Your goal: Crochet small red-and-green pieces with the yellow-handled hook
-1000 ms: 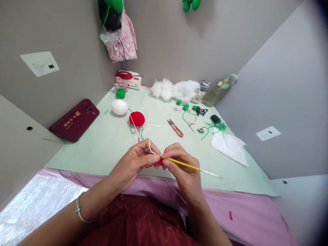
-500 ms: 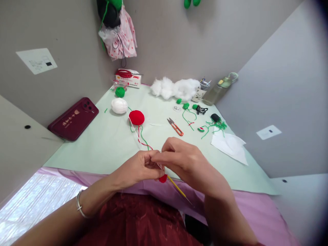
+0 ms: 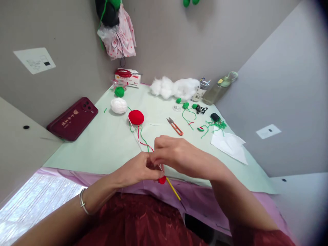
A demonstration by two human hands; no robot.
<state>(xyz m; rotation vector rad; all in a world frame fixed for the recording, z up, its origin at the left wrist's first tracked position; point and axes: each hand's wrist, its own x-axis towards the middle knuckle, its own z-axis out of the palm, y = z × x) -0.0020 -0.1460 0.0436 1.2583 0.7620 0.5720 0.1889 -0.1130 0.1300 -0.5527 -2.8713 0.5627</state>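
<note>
My left hand (image 3: 137,171) is closed, pinching a small red crochet piece (image 3: 162,180) between thumb and fingers. A yellow crochet hook (image 3: 174,190) sticks out of the piece, slanting down to the right, and neither hand grips its handle. My right hand (image 3: 176,155), fingers curled in a pinch, meets the left fingertips on white yarn (image 3: 161,167); the exact pinch point is hidden. Strands lead back over the table to a white yarn ball (image 3: 119,106) and a red yarn ball (image 3: 136,117). A green strand lies beside them.
Orange thread snips (image 3: 175,126) lie beyond my hands. Right of them are green crochet bits (image 3: 186,106) and white paper (image 3: 228,147). White stuffing (image 3: 174,88), a pen cup (image 3: 201,91) and a bottle (image 3: 217,90) stand at the back. A dark red phone (image 3: 74,119) leans left.
My right hand has turned, its fingers curling more tightly and its forearm swinging out to the right. The left hand keeps hold of the red piece, barely shifted.
</note>
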